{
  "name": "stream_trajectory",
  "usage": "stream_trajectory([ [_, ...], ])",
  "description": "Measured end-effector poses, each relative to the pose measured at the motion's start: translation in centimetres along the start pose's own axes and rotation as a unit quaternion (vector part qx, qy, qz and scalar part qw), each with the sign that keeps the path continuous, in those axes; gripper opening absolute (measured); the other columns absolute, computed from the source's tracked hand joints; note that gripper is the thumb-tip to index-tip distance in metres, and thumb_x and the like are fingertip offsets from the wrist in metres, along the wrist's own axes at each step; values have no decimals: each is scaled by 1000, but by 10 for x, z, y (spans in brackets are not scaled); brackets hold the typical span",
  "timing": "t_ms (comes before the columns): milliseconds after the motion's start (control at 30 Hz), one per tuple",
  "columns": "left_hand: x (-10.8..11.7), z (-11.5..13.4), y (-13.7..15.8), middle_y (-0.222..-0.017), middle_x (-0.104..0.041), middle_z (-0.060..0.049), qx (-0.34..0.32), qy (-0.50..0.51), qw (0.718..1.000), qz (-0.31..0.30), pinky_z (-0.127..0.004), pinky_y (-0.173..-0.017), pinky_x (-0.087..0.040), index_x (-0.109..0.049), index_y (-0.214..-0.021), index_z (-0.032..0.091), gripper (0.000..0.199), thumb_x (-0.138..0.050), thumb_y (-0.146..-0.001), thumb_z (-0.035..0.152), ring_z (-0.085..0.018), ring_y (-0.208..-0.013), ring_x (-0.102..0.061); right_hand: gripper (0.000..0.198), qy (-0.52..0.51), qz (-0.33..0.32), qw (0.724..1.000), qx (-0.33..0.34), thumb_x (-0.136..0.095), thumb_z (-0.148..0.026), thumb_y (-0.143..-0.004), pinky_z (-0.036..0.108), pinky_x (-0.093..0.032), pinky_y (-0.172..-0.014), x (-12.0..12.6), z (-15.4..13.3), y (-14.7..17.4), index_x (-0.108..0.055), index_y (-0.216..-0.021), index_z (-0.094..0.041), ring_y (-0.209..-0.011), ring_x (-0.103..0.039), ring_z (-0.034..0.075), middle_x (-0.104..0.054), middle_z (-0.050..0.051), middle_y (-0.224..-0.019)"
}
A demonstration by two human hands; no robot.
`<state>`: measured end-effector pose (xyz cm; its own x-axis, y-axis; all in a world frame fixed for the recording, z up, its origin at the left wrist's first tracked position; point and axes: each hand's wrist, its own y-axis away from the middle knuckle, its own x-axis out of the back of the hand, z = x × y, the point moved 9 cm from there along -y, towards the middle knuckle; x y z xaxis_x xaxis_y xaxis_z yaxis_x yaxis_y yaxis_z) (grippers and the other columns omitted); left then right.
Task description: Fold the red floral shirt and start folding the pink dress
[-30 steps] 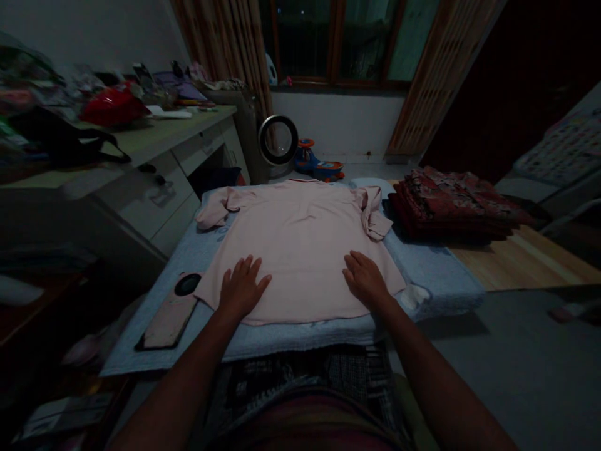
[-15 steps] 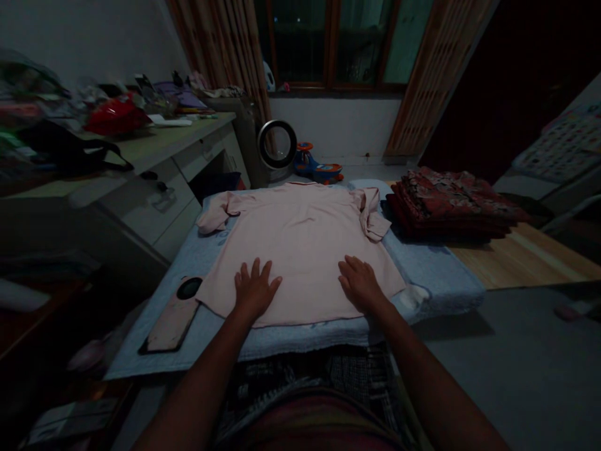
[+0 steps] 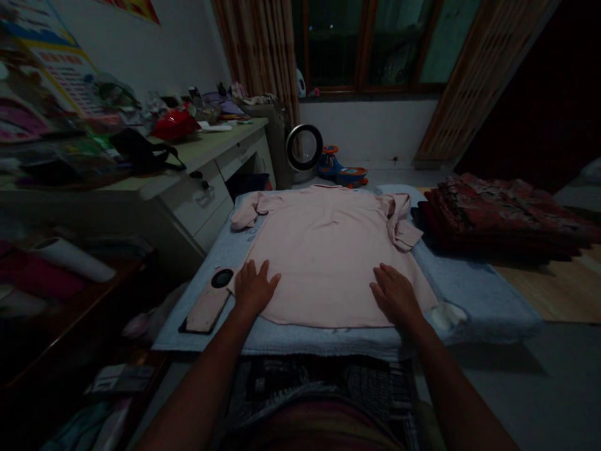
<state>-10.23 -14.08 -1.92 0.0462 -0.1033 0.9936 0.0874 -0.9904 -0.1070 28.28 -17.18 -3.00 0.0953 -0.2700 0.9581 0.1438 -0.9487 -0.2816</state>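
A pale pink shirt (image 3: 323, 269) lies spread out on a light blue cloth (image 3: 310, 341), collar at the far end and hem towards me. Its two sleeves bend at the sides. My left hand (image 3: 255, 288) rests flat with fingers spread on the shirt's left side, close to the lower left corner. On the lower right part lies my right hand (image 3: 395, 294), palm down, fingers stretched out. Neither hand grips anything. A phone (image 3: 206, 307) with a round dark camera ring sits on the cloth just left of the shirt.
To the right is a stack of folded dark red patterned cloth (image 3: 511, 213). A cluttered desk (image 3: 197, 150) stands on the left. Beyond the table are a round fan-like ring (image 3: 290, 150) and a blue and orange ride-on toy (image 3: 338, 168). A small white cloth (image 3: 448, 315) lies by the shirt's right corner.
My left hand has slid left across the shirt towards its side edge. The right hand stays at about the same spot on the fabric. The camera view has turned left.
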Motion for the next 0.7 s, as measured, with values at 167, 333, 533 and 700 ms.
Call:
stream_trajectory([
  [167, 33, -30, -8, -137, -57, -18, 19, -23, 998, 63, -47, -99, -38, -53, -136, 16, 44, -36, -96, 23, -33, -125, -50, 48, 6, 8, 1000, 10, -39, -40, -99, 46, -38, -109, -3, 2, 0, -55, -135, -13, -134, -46, 30, -52, 17, -145],
  [333, 33, -50, -21, -117, -68, -15, 38, -24, 999, -8, -44, -92, -41, -52, -134, 16, 44, -41, -92, 20, -32, -111, -58, 48, -7, 8, 1000, 5, -40, -40, -98, 47, -38, -109, -4, 3, 0, -54, -135, -14, -134, -46, 30, -51, 18, -146],
  [533, 44, -41, -26, -130, -60, -13, -3, 60, 997, 49, -36, -91, -46, -46, -139, 19, 45, -31, -97, 22, -25, -110, -61, 47, -24, -8, 1000, -18, -41, -39, -97, 48, -35, -111, -3, 3, 0, -54, -136, -14, -136, -44, 30, -50, 16, -147],
  [700, 35, -55, -21, -117, -61, -15, 34, 24, 999, -11, -38, -77, -50, -50, -134, 19, 42, -30, -100, 32, -27, -93, -65, 46, -34, -11, 999, -31, -43, -39, -97, 46, -34, -113, 2, 2, 1, -54, -135, -15, -137, -43, 28, -49, 15, -148],
])
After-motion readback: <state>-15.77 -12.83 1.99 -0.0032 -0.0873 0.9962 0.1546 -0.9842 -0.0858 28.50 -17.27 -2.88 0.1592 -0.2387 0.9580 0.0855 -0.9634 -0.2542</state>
